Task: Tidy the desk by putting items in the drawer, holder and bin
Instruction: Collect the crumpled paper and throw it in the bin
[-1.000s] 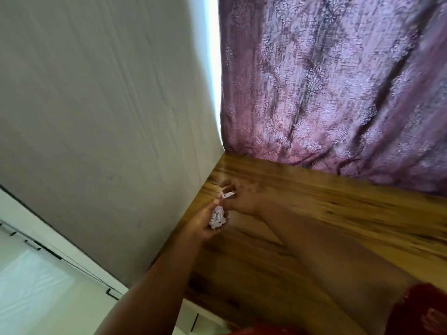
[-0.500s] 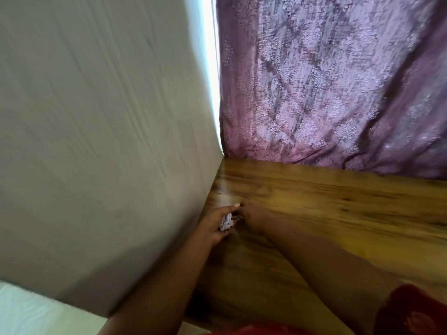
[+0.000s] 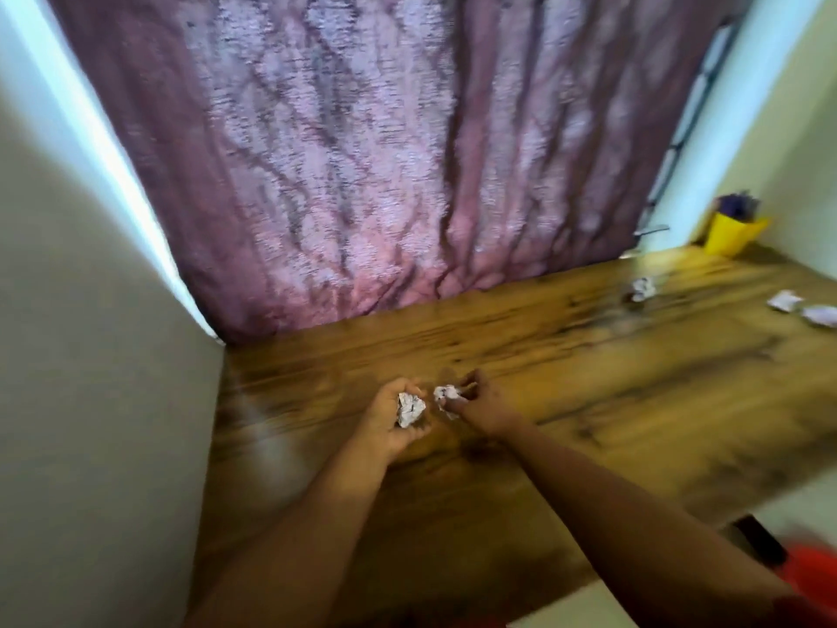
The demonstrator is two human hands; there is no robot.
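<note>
My left hand [image 3: 389, 423] cups a crumpled white paper ball [image 3: 410, 410] in its curled palm above the wooden desk [image 3: 589, 401]. Just to its right, my right hand [image 3: 480, 405] pinches a second crumpled paper scrap [image 3: 446, 394] between thumb and fingers. Both hands hover over the desk's left part, close together. Three more crumpled paper balls lie at the far right of the desk: one [image 3: 643, 288], another [image 3: 785, 301] and a third [image 3: 820, 315] at the frame edge. A yellow holder [image 3: 733, 235] with dark purple contents stands at the back right corner.
A purple patterned curtain [image 3: 362, 151] hangs behind the desk. A pale wall [image 3: 90, 355] closes the desk's left side. A red shape [image 3: 810, 577] shows at the lower right, beside a dark object [image 3: 761, 539] under the desk edge.
The view has swung right, and the right part of the desk has come into sight. My hands have drawn back from the wall corner, each holding paper.
</note>
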